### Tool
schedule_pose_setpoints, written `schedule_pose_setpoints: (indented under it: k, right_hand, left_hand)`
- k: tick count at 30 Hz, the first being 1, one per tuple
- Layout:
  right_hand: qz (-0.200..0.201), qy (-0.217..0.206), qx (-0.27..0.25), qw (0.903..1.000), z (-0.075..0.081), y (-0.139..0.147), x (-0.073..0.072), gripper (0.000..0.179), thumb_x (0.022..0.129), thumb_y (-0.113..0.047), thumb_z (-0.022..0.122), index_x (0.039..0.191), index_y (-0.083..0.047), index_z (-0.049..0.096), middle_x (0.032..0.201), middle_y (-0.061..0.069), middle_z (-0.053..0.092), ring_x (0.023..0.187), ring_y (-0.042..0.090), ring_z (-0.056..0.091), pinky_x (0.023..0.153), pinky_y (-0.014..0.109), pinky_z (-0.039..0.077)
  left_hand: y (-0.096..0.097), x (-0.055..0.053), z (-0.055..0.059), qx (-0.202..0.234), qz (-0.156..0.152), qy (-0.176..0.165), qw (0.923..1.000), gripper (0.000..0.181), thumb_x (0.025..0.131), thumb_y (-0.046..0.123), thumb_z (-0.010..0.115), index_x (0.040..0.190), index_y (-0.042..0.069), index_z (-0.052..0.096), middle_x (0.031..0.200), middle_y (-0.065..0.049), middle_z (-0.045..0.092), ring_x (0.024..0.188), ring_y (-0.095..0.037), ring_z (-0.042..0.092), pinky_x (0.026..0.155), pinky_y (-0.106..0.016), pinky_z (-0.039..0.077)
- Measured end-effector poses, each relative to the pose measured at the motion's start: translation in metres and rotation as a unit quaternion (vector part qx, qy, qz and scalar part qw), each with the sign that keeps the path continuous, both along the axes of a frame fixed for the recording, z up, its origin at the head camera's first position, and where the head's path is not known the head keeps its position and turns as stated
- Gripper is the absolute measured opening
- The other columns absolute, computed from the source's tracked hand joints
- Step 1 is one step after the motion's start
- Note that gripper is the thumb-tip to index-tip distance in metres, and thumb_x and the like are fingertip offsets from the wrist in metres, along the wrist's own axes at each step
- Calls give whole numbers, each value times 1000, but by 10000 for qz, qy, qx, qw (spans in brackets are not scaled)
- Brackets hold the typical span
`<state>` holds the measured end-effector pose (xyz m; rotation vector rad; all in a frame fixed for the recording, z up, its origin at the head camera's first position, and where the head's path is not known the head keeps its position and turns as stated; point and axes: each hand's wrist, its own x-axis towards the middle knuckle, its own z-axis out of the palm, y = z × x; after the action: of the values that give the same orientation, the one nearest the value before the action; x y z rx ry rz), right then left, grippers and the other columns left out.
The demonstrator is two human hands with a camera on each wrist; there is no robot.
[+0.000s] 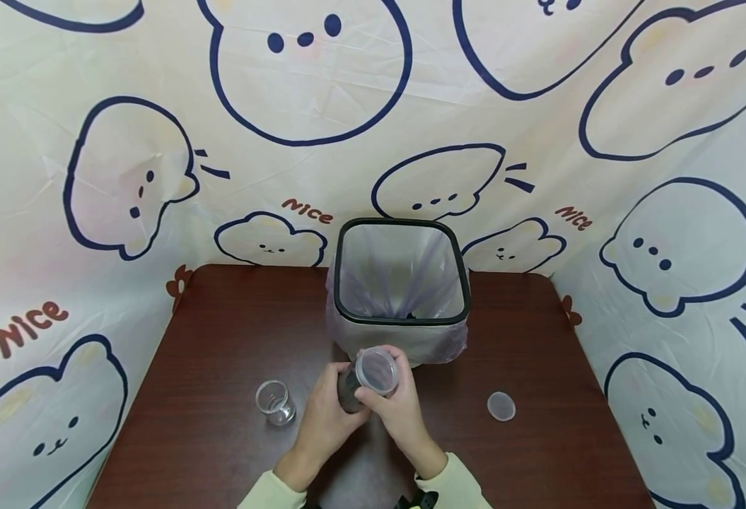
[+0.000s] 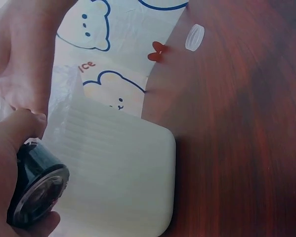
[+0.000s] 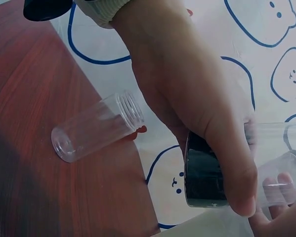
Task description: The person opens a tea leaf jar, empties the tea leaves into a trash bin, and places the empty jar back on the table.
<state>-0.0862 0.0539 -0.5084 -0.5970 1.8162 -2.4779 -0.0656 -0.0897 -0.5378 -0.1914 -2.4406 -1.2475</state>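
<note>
Both hands are together just in front of the bin, gripping a jar [image 1: 377,372] that is clear at one end and black at the other. My left hand [image 1: 329,416] wraps its fingers round the dark part. In the left wrist view the jar's dark side [image 2: 39,163] and glossy rimmed end show between fingers and thumb. My right hand [image 1: 406,404] holds it from the right, its thumb lying along the side near the clear round end. A black section [image 3: 204,173] and see-through wall appear in the right wrist view. Fingers hide part of the jar.
A bin [image 1: 404,343] with a black rim and a thin, pale purple liner stands at the table's back. An uncapped clear jar [image 1: 275,403] with a threaded neck stands left of my hands. Right of them lies a round translucent lid [image 1: 501,406]. Cartoon-printed cloth surrounds the brown table [image 1: 538,459].
</note>
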Motion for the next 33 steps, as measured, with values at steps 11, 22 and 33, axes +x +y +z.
schedule_pose_setpoints:
  k: [11, 22, 33]
  right_hand:
    - [-360, -187, 243, 9989, -2, 0, -1, 67, 84, -16, 85, 132, 10, 44, 129, 22, 58, 117, 24, 57, 101, 31, 45]
    - [-230, -160, 294, 9992, -3, 3, -1, 63, 87, -11, 81, 135, 8, 46, 131, 20, 58, 120, 25, 57, 103, 31, 44]
    - [134, -297, 199, 9993, 1, 7, 1, 64, 90, -10, 77, 141, 7, 42, 135, 23, 53, 122, 32, 54, 105, 34, 44]
  left_hand:
    - [-3, -1, 1, 313, -302, -371, 9984, 68, 64, 13, 94, 119, 6, 54, 108, -10, 66, 89, -20, 65, 78, -41, 54]
    - [-6, -1, 2, 415, -573, -585, 9958, 64, 66, 13, 94, 115, 9, 53, 103, -5, 66, 86, -16, 62, 77, -36, 53]
    - [-5, 0, 3, 514, -677, -802, 9931, 63, 68, 14, 93, 116, 11, 53, 103, -1, 64, 87, -15, 61, 78, -35, 52]
